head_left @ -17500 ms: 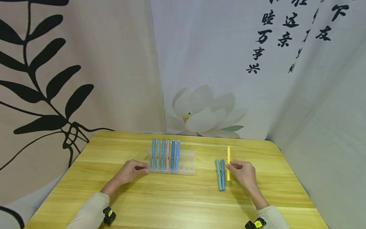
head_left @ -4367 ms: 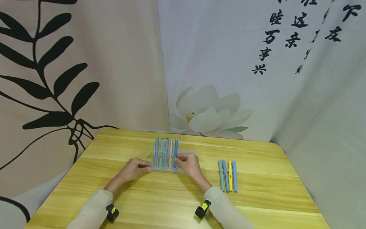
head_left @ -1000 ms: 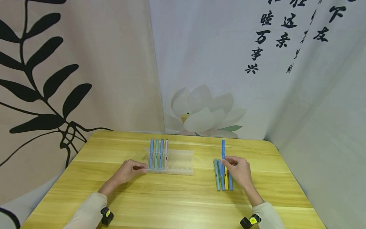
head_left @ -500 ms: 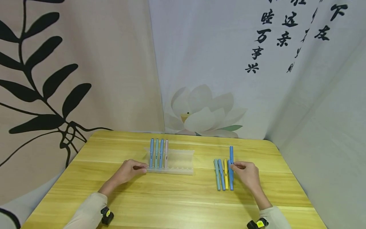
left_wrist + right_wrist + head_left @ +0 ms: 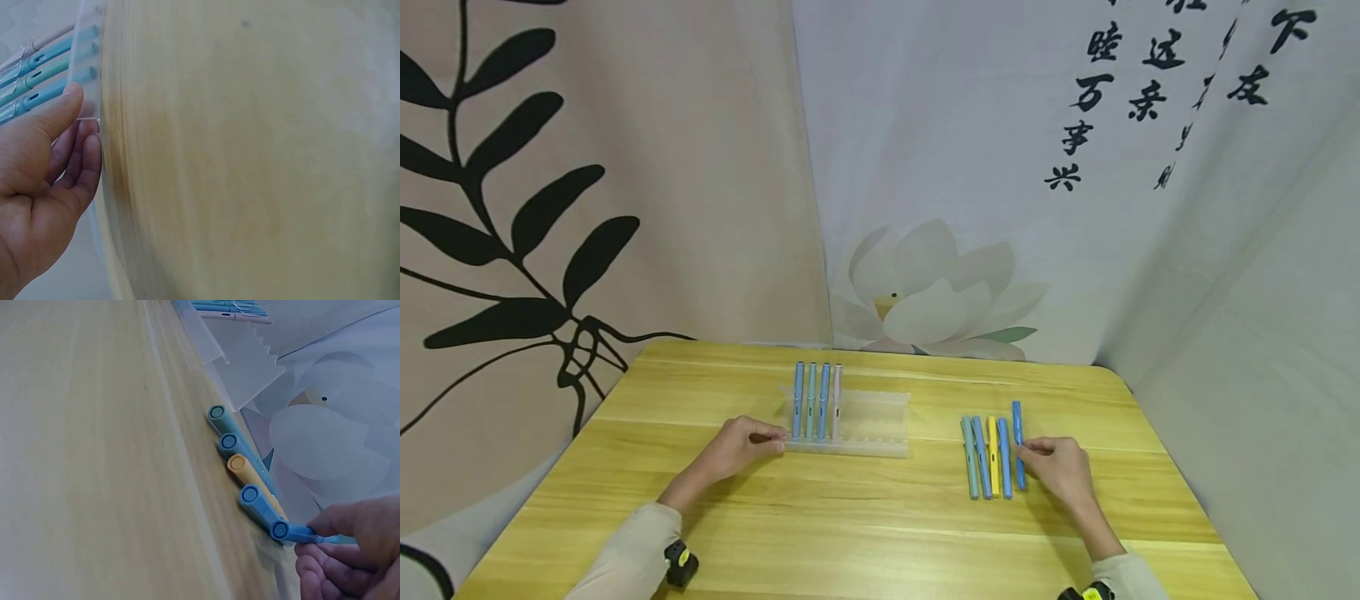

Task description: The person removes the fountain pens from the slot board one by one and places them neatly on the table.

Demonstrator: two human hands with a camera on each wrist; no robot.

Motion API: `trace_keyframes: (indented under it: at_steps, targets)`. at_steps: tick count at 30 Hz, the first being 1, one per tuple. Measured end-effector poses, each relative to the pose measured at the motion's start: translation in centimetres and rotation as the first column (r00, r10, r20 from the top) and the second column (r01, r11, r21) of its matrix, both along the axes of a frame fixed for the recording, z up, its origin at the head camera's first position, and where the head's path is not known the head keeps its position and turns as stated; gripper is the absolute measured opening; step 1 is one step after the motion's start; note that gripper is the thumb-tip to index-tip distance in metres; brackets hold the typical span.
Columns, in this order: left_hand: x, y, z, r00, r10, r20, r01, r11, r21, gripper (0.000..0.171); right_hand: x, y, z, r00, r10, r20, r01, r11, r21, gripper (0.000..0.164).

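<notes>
A clear plastic pen rack [image 5: 872,425] lies on the table, its left end pinched by my left hand [image 5: 747,446], thumb on top in the left wrist view. In its left slots stand a blue pen [image 5: 798,400], a pale green pen [image 5: 811,404], another blue pen [image 5: 824,400] and a pink pen [image 5: 837,408]. My right hand [image 5: 1062,471] pinches a blue pen [image 5: 1018,425] at the right end of a row of loose pens. That row holds a green pen [image 5: 970,458], a blue pen [image 5: 981,458], a yellow pen [image 5: 993,458] and another blue pen [image 5: 1004,458].
The wooden table [image 5: 865,525] reaches back to a curtain [image 5: 955,167] printed with a lotus and characters. Bare tabletop lies between the rack and the loose pens. A black wrist camera [image 5: 681,565] sits on the left sleeve.
Since the oldest frame, two blue pens have left the rack and the yellow pen was laid down. Just now my right hand carried a blue pen rightward and lower, to the row's right end.
</notes>
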State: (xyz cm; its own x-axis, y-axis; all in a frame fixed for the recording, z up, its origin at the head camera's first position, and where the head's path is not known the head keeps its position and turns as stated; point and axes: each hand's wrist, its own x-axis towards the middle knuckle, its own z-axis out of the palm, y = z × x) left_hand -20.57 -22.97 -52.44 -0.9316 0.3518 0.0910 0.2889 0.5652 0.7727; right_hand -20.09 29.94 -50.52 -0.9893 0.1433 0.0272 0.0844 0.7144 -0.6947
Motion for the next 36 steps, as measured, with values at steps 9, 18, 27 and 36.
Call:
trace_keyframes:
  at_steps: [9,18,27,36]
  targets:
    - [-0.07,-0.15,-0.10,1.000,0.003,0.000,-0.003,1.000,0.004,0.030,0.26,0.59,-0.39,0.999,0.024,0.044,-0.024,1.000,0.009,0.027]
    - [-0.11,-0.18,-0.13,1.000,0.007,-0.004,-0.007,1.000,0.005,0.029,0.06,0.72,-0.70,0.998,0.028,0.060,-0.030,0.999,0.031,0.024]
    - [-0.05,-0.12,-0.07,1.000,0.004,-0.006,-0.004,1.000,0.003,0.030,0.04,0.70,-0.51,0.996,0.023,0.090,-0.027,0.999,0.046,0.024]
    - [0.04,-0.04,-0.02,1.000,0.011,0.004,-0.011,1.000,0.000,0.030,0.25,0.61,-0.14,0.998,0.053,0.040,-0.054,0.998,0.034,0.025]
